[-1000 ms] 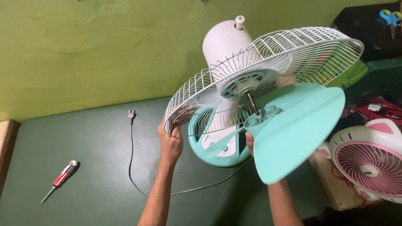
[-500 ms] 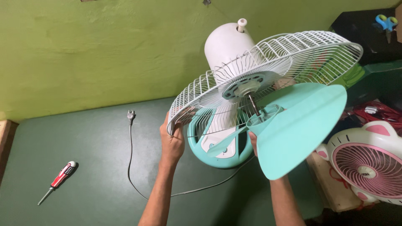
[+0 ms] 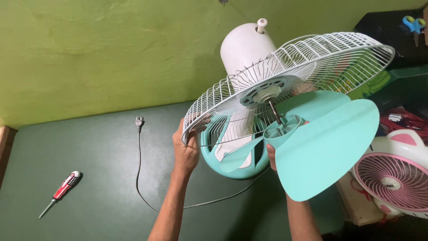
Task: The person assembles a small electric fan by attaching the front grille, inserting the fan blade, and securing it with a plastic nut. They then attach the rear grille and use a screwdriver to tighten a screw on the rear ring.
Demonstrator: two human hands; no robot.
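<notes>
Desk fan tilted face-down toward camera, teal base (image 3: 232, 167) resting on the green desk (image 3: 89, 156), white motor housing (image 3: 246, 47) against the wall. Left hand (image 3: 186, 149) clamped on the lower-left rim of the white rear grille (image 3: 285, 67), fingers curled over the wire. Right hand (image 3: 272, 156) mostly hidden under the teal blade assembly (image 3: 325, 143); grip on the hub probable, fingers not visible enough to tell. Hub (image 3: 281, 127) sits low on the bare motor shaft (image 3: 273, 109), shaft exposed above it. Risks: blade could slide free of the shaft and drop if the unseen hand slackens; tilted fan balanced on base edge only, could roll or tip toward the pink fan (image 3: 392, 178) at right; power cord (image 3: 140, 169) trailing beneath, snag possible; thin shaft could bend under sideways pull. Versus a second ago: blade rotated, large lobe now swung further right and down; grille edge raised slightly; left hand in the same spot. Screwdriver (image 3: 62, 187) and plug (image 3: 139, 121) unmoved.
</notes>
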